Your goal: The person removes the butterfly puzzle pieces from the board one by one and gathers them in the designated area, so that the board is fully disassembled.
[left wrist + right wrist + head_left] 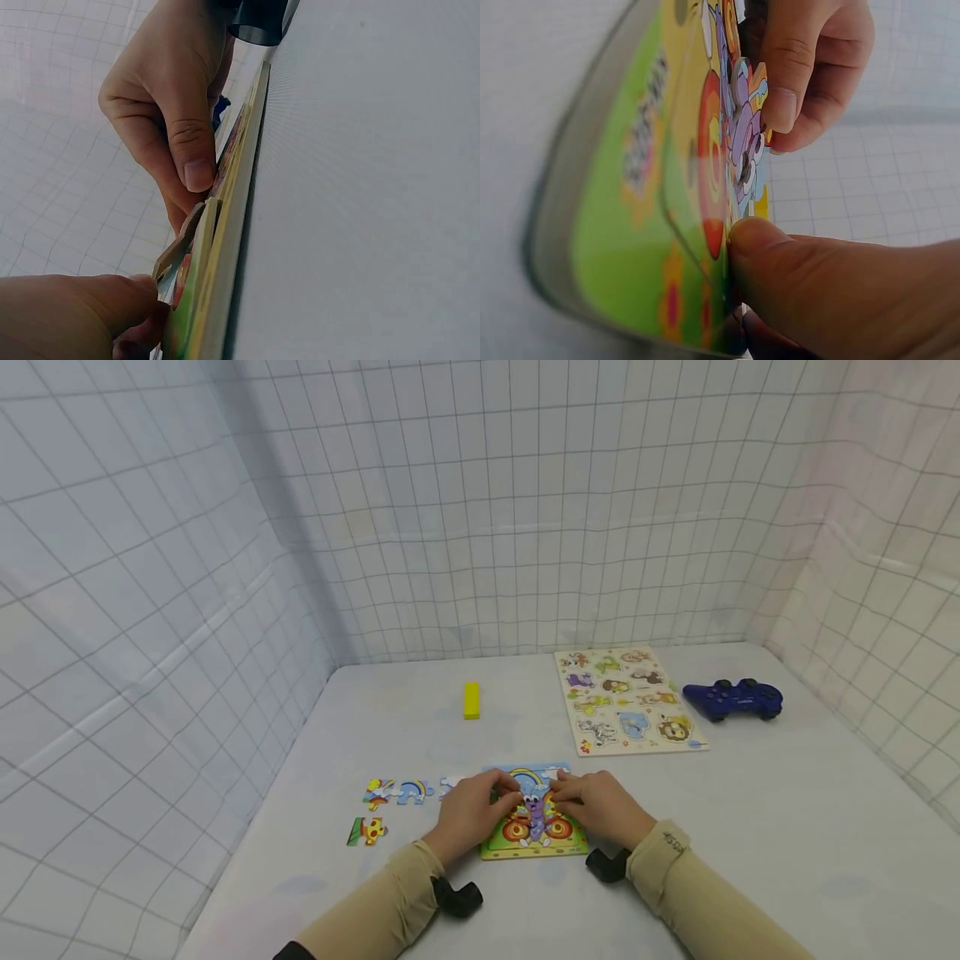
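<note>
A butterfly puzzle board (534, 852), green at its near edge, lies under both hands. My left hand (467, 814) is at its left side, thumb and fingers pinching a puzzle piece (178, 246) that tilts up from the board in the left wrist view. The right wrist view shows the raised piece with the purple butterfly face (744, 142) beside the left fingertips. My right hand (602, 806) rests over the board's right side, its thumb (754, 234) pressing at the board's surface. Its other fingertips are partly hidden.
Left of the board lie a rainbow piece (412, 792), a character piece (377, 792) and a green-and-orange piece (367, 831). Farther back are a yellow block (471, 701), an animal puzzle board (630, 702) and a blue game controller (733, 699). Grid-patterned walls (525, 510) enclose the table.
</note>
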The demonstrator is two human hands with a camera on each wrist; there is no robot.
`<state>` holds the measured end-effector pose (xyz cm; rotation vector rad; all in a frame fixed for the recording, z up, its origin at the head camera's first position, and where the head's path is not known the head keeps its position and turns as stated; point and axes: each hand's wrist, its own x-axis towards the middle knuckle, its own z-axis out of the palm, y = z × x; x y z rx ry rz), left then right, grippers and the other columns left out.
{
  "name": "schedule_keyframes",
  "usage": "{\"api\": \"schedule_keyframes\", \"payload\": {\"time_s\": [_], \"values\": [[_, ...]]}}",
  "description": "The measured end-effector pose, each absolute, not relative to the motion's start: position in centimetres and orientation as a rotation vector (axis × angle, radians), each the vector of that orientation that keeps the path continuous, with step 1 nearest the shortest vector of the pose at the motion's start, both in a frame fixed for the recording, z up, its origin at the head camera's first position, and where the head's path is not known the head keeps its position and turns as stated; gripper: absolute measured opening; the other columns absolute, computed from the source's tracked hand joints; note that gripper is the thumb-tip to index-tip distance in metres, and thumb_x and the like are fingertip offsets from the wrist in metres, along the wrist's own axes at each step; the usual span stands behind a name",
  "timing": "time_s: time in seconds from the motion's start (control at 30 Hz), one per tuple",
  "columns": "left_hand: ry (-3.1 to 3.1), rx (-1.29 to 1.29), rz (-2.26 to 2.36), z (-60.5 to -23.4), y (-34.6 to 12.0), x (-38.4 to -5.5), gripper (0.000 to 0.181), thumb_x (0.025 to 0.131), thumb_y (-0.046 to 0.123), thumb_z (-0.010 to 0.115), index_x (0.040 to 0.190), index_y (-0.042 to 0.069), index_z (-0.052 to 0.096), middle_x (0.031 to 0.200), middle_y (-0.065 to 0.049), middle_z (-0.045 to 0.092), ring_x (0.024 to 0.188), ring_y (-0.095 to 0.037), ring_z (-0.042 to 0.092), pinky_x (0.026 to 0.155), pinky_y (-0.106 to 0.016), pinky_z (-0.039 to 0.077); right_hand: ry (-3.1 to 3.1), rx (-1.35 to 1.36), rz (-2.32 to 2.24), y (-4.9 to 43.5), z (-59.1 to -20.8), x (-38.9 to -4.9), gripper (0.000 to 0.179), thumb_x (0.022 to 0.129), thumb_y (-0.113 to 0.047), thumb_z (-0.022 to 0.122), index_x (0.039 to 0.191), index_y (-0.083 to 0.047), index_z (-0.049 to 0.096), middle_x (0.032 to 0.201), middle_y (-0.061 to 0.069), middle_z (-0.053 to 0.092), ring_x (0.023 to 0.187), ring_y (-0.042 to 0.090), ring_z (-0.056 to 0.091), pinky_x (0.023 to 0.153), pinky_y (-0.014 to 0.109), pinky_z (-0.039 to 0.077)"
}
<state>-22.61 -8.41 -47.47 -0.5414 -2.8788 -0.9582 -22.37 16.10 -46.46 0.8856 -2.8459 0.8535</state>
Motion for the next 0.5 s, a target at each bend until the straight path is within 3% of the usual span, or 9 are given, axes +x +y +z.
{"api": "schedule_keyframes", "payload": {"time_s": [0.5], "values": [[-2.817, -0.574, -1.049, -47.71, -8.29, -22.55, 0.019, 0.098, 0.037, 0.071, 0.111, 0.024, 0.075, 0.094, 0.012, 0.074, 0.073, 0.000, 0.059, 0.063, -0.022, 0.046, -2.848, 0.893, 0.807, 16.15, -46.64, -22.48, 0.018, 0.095, -0.014, 0.074, 0.111, -0.012, 0.081, 0.127, 0.007, 0.072, 0.130, 0.026, 0.062, 0.106, 0.046, 0.049]]}}
